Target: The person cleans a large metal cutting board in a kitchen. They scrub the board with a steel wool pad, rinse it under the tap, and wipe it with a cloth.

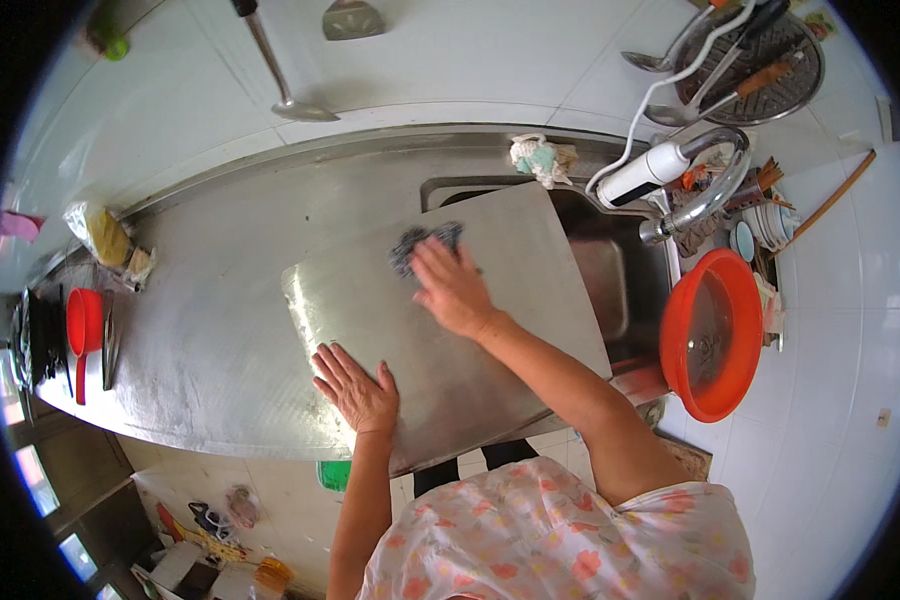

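Note:
A flat stainless-steel board [510,300] lies at an angle on the steel countertop [210,300], its right part covering some of the sink [607,277]. My right hand [450,281] is pressed palm down on a grey cloth [405,253] on the upper middle of the board. The cloth is bunched, and its weave is too blurred to make out. My left hand [360,390] rests flat near the board's left edge, fingers spread and nothing held.
Right of the sink sits a red plastic basin [671,337]. A curved faucet [720,202] with a white body overhangs the sink's back corner. A crumpled rag [544,159] lies behind the sink. At the far left are a red ladle [84,322] and a plastic bag [101,232].

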Demonstrator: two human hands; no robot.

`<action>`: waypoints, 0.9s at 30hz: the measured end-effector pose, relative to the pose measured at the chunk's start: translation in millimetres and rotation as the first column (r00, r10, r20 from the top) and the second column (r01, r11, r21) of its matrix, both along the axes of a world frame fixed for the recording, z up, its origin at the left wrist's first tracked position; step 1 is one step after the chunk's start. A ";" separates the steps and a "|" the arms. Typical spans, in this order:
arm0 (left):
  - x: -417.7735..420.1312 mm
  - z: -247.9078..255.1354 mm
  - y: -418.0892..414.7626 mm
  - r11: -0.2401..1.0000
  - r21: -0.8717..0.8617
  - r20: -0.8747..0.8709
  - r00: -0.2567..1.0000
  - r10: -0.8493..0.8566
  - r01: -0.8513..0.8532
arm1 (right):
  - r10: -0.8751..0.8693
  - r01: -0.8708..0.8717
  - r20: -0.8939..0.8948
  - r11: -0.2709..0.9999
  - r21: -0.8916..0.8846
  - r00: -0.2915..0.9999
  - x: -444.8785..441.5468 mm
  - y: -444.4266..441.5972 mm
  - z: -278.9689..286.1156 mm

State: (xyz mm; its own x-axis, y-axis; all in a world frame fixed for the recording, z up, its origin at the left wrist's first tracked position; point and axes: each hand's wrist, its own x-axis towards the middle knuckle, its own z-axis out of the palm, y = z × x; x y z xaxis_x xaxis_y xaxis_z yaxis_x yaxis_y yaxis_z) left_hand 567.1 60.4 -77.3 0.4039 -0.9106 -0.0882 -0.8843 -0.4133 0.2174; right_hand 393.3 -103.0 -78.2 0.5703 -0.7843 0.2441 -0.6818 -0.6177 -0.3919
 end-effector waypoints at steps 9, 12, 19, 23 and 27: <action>-5.7 -4.2 -2.1 1.000 0.003 0.076 0.997 -0.016 0.016 | -0.374 0.378 -0.113 0.925 0.018 0.920 -91.0 -11.0 -7.4; -5.7 -3.3 -0.8 1.000 0.011 0.076 0.997 -0.001 0.001 | -0.066 0.077 -0.087 0.990 0.121 0.994 -85.7 66.2 17.3; -9.7 -2.4 -4.6 1.000 0.008 0.094 0.995 -0.022 0.021 | -0.558 0.556 -0.120 0.830 -0.052 0.821 -159.0 8.2 -13.2; -7.4 -8.9 -2.2 1.000 0.012 0.112 0.994 -0.018 0.017 | -0.494 0.502 -0.148 0.865 0.018 0.856 -178.1 27.2 -6.7; -6.5 -9.6 2.7 1.000 -0.012 0.114 0.993 0.005 -0.004 | -0.433 0.448 -0.209 0.894 0.030 0.877 -191.6 104.9 4.0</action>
